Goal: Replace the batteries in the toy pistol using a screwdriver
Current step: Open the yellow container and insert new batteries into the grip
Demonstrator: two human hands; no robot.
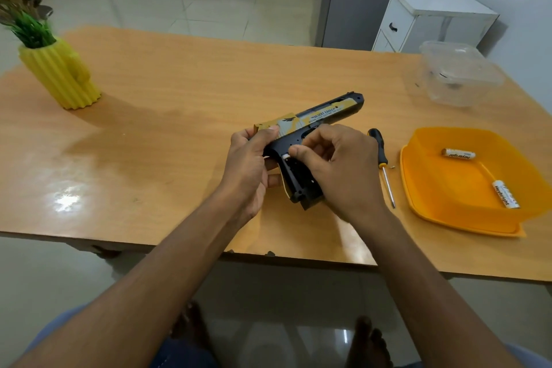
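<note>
I hold the black and yellow plastic toy pistol (316, 119) just above the orange wooden table (179, 116). My left hand (249, 164) is wrapped around the back of it, near the handle. My right hand (337, 164) is over the open handle, and its fingertips (294, 152) pinch something small and white there. I think it is the end of a battery, but it is too small to be sure.

The black-handled screwdriver (382, 163) lies on the table just beside my right hand. A tiny bit (393, 167) lies near it. It may be the screw. Two white batteries (458, 154) rest in the orange plastic tub (418, 188) on my right.

Here is what could go wrong. The battery could go in the wrong way round, and then the toy will not work. If my fingers slip, it could pop out and roll off the table. My arm could bump the tiny bit, and it would be hard to find. The two batteries in the tub look the same, so I could mix up old and new.
</note>
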